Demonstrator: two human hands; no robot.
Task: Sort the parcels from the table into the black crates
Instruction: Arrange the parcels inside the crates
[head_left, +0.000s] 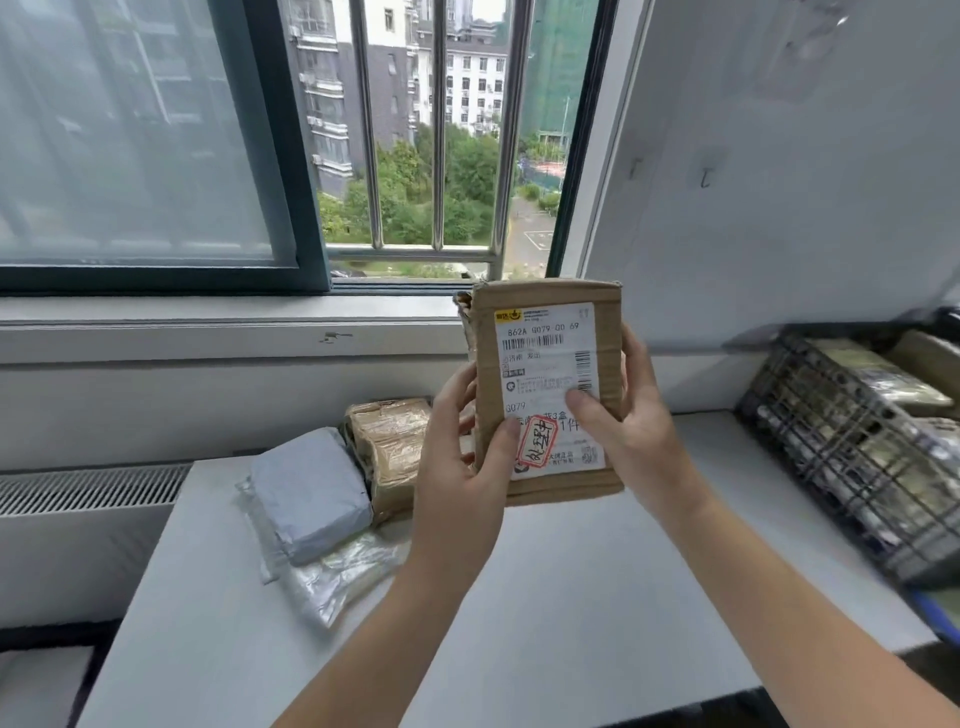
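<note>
- Bright daylight comes in through the far window.
- The left pane looks milky and foggy.
- The table is softly lit, with a faint shadow beside the grey parcel.
- The crate on the right is smeared with blur.
- The label on the box is sharp enough to read.
- Straight lines bend near the edges of the view.

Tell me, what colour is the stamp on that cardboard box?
The rounded stamp on the brown cardboard parcel is red; the head view shows it.
</note>
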